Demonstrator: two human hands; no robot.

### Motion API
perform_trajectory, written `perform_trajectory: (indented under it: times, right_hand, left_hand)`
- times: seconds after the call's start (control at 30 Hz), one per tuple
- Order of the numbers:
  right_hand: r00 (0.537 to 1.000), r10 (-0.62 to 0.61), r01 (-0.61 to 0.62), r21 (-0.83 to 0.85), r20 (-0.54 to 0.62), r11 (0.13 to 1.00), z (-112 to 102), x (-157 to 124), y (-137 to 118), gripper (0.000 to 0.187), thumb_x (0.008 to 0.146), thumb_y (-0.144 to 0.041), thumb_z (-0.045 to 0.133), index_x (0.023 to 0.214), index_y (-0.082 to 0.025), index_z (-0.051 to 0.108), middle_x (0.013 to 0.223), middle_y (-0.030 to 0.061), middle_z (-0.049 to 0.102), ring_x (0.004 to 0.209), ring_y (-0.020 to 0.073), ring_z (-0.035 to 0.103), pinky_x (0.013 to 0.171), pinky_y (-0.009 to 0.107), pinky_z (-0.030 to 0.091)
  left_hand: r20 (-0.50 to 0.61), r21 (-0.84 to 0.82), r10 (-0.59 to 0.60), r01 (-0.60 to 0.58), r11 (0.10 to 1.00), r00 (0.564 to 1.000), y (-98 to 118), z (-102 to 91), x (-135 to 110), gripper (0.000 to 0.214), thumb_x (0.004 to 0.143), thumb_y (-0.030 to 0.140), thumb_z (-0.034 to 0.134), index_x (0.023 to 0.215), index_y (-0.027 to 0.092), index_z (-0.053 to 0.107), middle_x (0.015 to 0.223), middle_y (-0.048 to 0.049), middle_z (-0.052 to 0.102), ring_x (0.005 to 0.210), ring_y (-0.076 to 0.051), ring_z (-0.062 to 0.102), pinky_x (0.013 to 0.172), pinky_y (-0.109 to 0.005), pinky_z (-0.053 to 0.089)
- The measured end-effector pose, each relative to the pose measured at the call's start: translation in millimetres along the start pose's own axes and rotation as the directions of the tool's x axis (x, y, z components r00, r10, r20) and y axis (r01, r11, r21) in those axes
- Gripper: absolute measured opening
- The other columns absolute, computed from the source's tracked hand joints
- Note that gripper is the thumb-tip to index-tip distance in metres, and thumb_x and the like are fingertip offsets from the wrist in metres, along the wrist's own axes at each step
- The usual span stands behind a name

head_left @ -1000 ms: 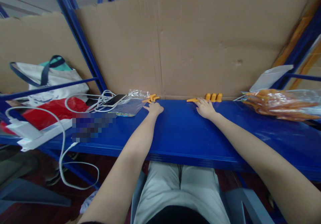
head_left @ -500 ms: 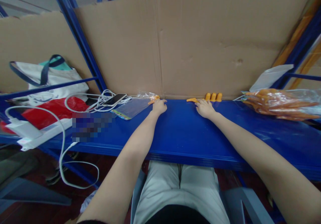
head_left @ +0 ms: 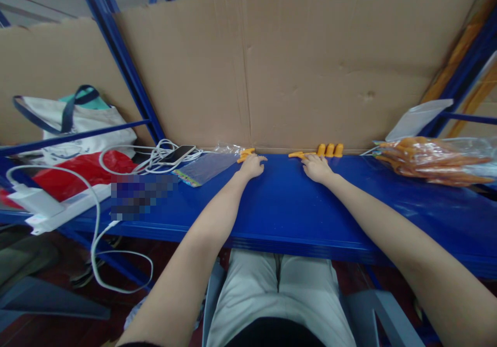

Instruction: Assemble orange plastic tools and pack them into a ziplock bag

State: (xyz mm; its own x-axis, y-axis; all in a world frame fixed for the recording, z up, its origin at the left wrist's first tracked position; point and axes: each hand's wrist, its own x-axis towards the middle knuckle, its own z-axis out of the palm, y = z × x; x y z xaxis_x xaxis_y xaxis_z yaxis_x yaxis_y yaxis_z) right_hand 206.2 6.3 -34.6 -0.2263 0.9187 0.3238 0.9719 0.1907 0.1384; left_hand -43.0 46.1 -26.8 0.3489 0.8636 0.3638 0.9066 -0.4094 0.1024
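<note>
My left hand [head_left: 253,166] lies just left of the frame's centre, over a cluster of small orange pieces [head_left: 245,155] at the back of the blue desk [head_left: 279,207]. One of its fingers sticks out to the right, apart from the others; whether the rest pinch a piece or only rest there, I cannot tell. My right hand [head_left: 316,168], right of centre, has its fingers loosely spread at the near end of a slim orange piece [head_left: 296,155] that lies flat; I cannot tell if they grip it.

Just beyond those knuckles, three orange caps [head_left: 330,150] stand upright in a row before the cardboard wall [head_left: 303,62]. They look light, so a careless sideways sweep of my right hand could tip them. On the left, a clear plastic bag [head_left: 205,168] runs almost up to the cluster, its crinkled end by my fingertips; if it snagged, it could drag pieces out of place. With the wall so close behind, a forward push could jam a piece against the cardboard, where my own hand would hide it.
</note>
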Motion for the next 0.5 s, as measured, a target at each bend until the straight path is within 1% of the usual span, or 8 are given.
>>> perform_trajectory:
  times: [0.1,0.17,0.23,0.27,0.33,0.4,0.43,0.5]
  right_hand:
    - [1.000,0.002,-0.002,0.009,0.006,1.000,0.2,0.6,0.2,0.047,0.094,-0.021,0.034,0.130,-0.015,0.063,0.147,0.0155,0.049,0.137,0.0308,0.041,0.111,0.052,0.030]
    - [1.000,0.015,-0.015,0.006,0.022,1.000,0.5,1.3,0.5,0.047,0.094,-0.021,0.035,0.132,-0.014,0.062,0.148,0.0161,0.049,0.138,0.0310,0.041,0.111,0.052,0.029]
    - [0.999,0.021,-0.021,0.002,0.026,1.000,1.0,1.9,1.1,0.047,0.094,-0.022,0.034,0.132,-0.015,0.062,0.148,0.0154,0.049,0.138,0.0309,0.041,0.111,0.052,0.030]
    - [1.000,0.018,-0.018,0.002,0.021,1.000,1.4,2.1,1.4,0.047,0.094,-0.022,0.034,0.132,-0.016,0.062,0.148,0.0145,0.049,0.137,0.0307,0.041,0.111,0.052,0.030]
    - [1.000,0.007,-0.007,0.003,0.007,1.000,1.9,2.2,1.9,0.047,0.094,-0.022,0.033,0.130,-0.018,0.063,0.147,0.0131,0.050,0.136,0.0306,0.042,0.109,0.052,0.032]
    - [1.000,0.003,-0.003,-0.001,-0.003,1.000,1.7,1.7,1.7,0.047,0.094,-0.021,0.032,0.128,-0.018,0.064,0.147,0.0128,0.051,0.135,0.0303,0.044,0.108,0.052,0.034]
    - [1.000,0.004,-0.004,-0.005,-0.001,1.000,1.2,1.2,1.4,0.047,0.094,-0.021,0.032,0.128,-0.018,0.065,0.146,0.0134,0.051,0.134,0.0301,0.044,0.107,0.051,0.034]
    - [1.000,0.014,-0.014,-0.016,0.013,1.000,-0.2,0.2,0.2,0.047,0.095,-0.021,0.031,0.129,-0.015,0.064,0.145,0.0147,0.052,0.134,0.0293,0.045,0.108,0.049,0.034]
  left_hand:
    - [0.075,-0.063,0.131,-0.126,0.990,0.989,9.6,3.3,1.0,0.041,0.085,0.015,0.052,0.122,0.022,0.069,0.121,-0.0066,0.070,0.120,-0.021,0.060,0.109,-0.034,0.041]
    - [0.106,-0.109,0.206,-0.194,0.975,0.973,17.3,4.2,1.2,0.044,0.085,0.014,0.053,0.126,0.021,0.066,0.124,-0.0059,0.069,0.120,-0.019,0.060,0.108,-0.032,0.042]
    - [0.110,-0.130,0.217,-0.202,0.971,0.970,24.2,2.2,0.4,0.046,0.086,0.015,0.053,0.131,0.020,0.061,0.125,-0.0072,0.068,0.117,-0.019,0.062,0.105,-0.032,0.045]
    - [0.101,-0.128,0.193,-0.180,0.975,0.976,26.6,-0.3,-0.5,0.045,0.087,0.016,0.053,0.131,0.020,0.061,0.125,-0.0080,0.068,0.115,-0.020,0.063,0.103,-0.033,0.046]
    - [0.066,-0.097,0.087,-0.080,0.992,0.994,28.1,-7.5,-2.6,0.037,0.088,0.019,0.052,0.123,0.019,0.065,0.123,-0.0099,0.068,0.115,-0.023,0.063,0.101,-0.035,0.047]
    - [0.018,-0.038,-0.088,0.089,0.995,0.996,24.6,-15.9,-4.9,0.030,0.090,0.022,0.051,0.113,0.018,0.069,0.122,-0.0128,0.067,0.117,-0.027,0.061,0.102,-0.039,0.045]
    - [-0.006,-0.004,-0.184,0.184,0.983,0.983,21.0,-19.7,-6.0,0.030,0.090,0.025,0.052,0.113,0.017,0.069,0.123,-0.0145,0.066,0.120,-0.029,0.059,0.103,-0.042,0.044]
    - [-0.043,0.054,-0.357,0.359,0.932,0.933,11.9,-24.9,-7.9,0.035,0.090,0.032,0.053,0.119,0.018,0.066,0.130,-0.0171,0.062,0.127,-0.034,0.052,0.106,-0.050,0.040]
